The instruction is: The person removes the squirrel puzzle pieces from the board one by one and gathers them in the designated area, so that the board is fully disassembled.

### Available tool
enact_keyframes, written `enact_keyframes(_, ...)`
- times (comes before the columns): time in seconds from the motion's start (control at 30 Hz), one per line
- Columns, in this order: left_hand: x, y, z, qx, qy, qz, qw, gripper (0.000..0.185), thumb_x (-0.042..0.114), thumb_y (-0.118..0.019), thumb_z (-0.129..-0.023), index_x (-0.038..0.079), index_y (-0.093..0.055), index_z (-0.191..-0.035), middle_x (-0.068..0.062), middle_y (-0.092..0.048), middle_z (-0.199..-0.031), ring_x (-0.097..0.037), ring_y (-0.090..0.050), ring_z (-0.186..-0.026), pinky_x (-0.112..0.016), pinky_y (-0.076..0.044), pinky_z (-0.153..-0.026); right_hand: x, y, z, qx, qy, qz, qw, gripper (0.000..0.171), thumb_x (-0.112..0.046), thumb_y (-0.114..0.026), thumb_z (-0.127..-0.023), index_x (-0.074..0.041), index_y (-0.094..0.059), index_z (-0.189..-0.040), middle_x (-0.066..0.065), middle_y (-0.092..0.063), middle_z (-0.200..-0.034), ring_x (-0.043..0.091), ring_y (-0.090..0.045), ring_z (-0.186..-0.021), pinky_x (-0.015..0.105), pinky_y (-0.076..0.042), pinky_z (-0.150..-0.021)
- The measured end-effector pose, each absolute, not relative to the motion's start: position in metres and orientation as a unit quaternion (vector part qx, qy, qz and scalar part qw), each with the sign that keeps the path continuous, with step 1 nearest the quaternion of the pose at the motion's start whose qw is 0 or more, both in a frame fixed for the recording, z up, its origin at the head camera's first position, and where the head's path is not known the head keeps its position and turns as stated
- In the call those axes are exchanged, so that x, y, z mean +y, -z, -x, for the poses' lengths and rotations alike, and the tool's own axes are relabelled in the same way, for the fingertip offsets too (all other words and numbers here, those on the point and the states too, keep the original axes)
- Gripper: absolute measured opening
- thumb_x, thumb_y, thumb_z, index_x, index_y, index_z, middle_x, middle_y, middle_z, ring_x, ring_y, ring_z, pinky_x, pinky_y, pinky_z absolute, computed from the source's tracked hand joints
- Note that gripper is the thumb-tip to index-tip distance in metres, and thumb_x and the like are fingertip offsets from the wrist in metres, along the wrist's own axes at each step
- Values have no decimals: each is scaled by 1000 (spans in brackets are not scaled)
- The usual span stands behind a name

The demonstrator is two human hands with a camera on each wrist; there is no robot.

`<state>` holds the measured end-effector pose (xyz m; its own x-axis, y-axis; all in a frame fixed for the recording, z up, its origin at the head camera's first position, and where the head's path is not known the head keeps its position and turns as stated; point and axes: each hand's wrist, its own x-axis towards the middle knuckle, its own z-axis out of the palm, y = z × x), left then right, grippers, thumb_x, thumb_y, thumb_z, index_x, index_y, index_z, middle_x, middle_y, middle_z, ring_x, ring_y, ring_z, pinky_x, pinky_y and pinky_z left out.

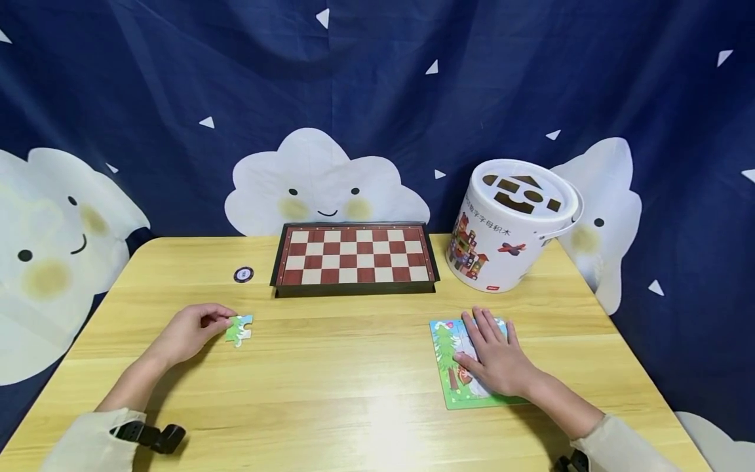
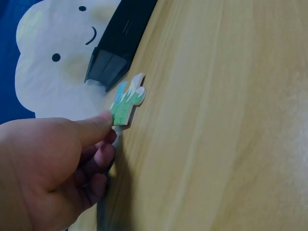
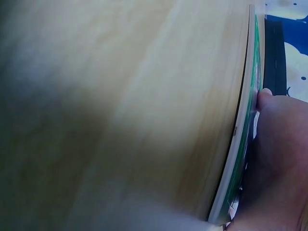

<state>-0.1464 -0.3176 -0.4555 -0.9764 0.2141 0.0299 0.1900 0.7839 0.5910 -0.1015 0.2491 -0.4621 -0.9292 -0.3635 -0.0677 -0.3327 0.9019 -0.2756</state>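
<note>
The person's left hand point(image 1: 197, 331) pinches a small puzzle piece point(image 1: 239, 329), printed in green, light blue and white, with rounded knobs and notches along its edges. Thumb and fingers meet at one side of it, and in the left wrist view the other fingers curl loosely under the palm. The puzzle piece is over the left part of the pale yellow wood-grain counter point(image 1: 330, 373); whether its underside touches the surface is hard to tell.

The right hand point(image 1: 498, 357) lies palm down with its fingers straight and spread, resting on a flat rectangular puzzle board point(image 1: 446, 367) on the right part of the counter. It grasps nothing and covers much of the picture, leaving a green tree, a strip of blue sky and a green lower border in sight.

Near the far edge sits a folding chessboard point(image 1: 356, 255) with red-brown and cream squares and a black frame. A round dark-rimmed chip point(image 1: 244, 275) with a white centre lies left of it, beyond the left hand. To the chessboard's right stands a white plastic bucket point(image 1: 507, 229) with shaped holes in its lid. Behind hangs a navy curtain point(image 1: 377, 72) printed with smiling white clouds and small white triangles.
</note>
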Motion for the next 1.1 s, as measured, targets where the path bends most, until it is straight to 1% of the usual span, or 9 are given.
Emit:
enact_keyframes(0.13, -318, 456, 146, 945, -309, -106, 18, 15, 8, -69, -97, 0, -73, -109, -3, -70, -92, -10, -55, -78, -24, -47, -67, 249, 463, 102, 974, 131, 177, 61, 81, -52, -50, -104, -1, -22, -160, 25, -13, -166, 45, -8, -153, 76, -2, -112)
enact_keyframes(0.3, -318, 455, 146, 947, -303, -102, 5, 17, 10, -68, -98, 2, -72, -113, -9, -72, -102, -13, -59, -83, -26, -49, -71, 248, 464, 103, 973, 134, 178, 65, 81, -53, -49, -104, -1, -22, -160, 25, -13, -166, 45, -8, -153, 77, -2, -111)
enact_keyframes(0.43, -315, 452, 145, 947, -303, -101, -22, 18, 13, -67, -100, 3, -73, -114, -11, -73, -106, -14, -61, -87, -26, -49, -74, 248, 463, 104, 973, 134, 179, 63, 81, -53, -50, -104, -2, -22, -160, 25, -13, -166, 45, -8, -153, 77, -2, -111)
enact_keyframes(0.53, -307, 446, 144, 943, -311, -106, -47, 18, 14, -66, -100, 3, -73, -113, -11, -74, -104, -14, -61, -84, -25, -49, -70, 248, 462, 104, 973, 136, 177, 61, 82, -54, -51, -103, -2, -23, -160, 25, -15, -166, 45, -10, -153, 77, -3, -111)
enact_keyframes(0.67, -288, 439, 146, 934, -323, -129, -78, 15, 9, -68, -99, 2, -74, -110, -10, -73, -102, -17, -63, -83, -25, -51, -70, 249, 458, 104, 972, 144, 174, 64, 84, -56, -53, -101, -2, -25, -160, 25, -17, -166, 45, -12, -152, 78, -4, -111)
enact_keyframes(0.73, -275, 436, 148, 929, -327, -148, -85, 14, 6, -68, -98, 2, -74, -109, -11, -73, -104, -19, -65, -84, -28, -53, -73, 250, 455, 104, 971, 149, 174, 66, 86, -57, -55, -100, -2, -26, -160, 25, -17, -165, 45, -13, -152, 77, -4, -111)
enact_keyframes(0.83, -253, 430, 153, 920, -347, -171, -65, 14, 6, -66, -99, 2, -73, -111, -11, -72, -103, -21, -65, -83, -30, -54, -69, 252, 453, 105, 970, 155, 174, 71, 89, -58, -56, -99, -2, -25, -160, 25, -17, -165, 45, -13, -152, 76, -3, -111)
enact_keyframes(0.97, -219, 422, 159, 908, -369, -198, -19, 16, 8, -65, -100, 4, -73, -114, -7, -71, -100, -18, -63, -80, -29, -51, -64, 258, 452, 106, 968, 163, 172, 78, 93, -59, -56, -98, 0, -20, -160, 25, -14, -166, 45, -10, -153, 75, -2, -112)
enact_keyframes(1.1, -182, 420, 164, 898, -378, -226, -7, 15, 7, -68, -98, 6, -73, -112, -1, -69, -101, -16, -61, -88, -28, -51, -69, 269, 452, 107, 968, 166, 167, 82, 96, -59, -57, -98, 1, -17, -161, 25, -9, -167, 45, -6, -153, 74, 0, -113)
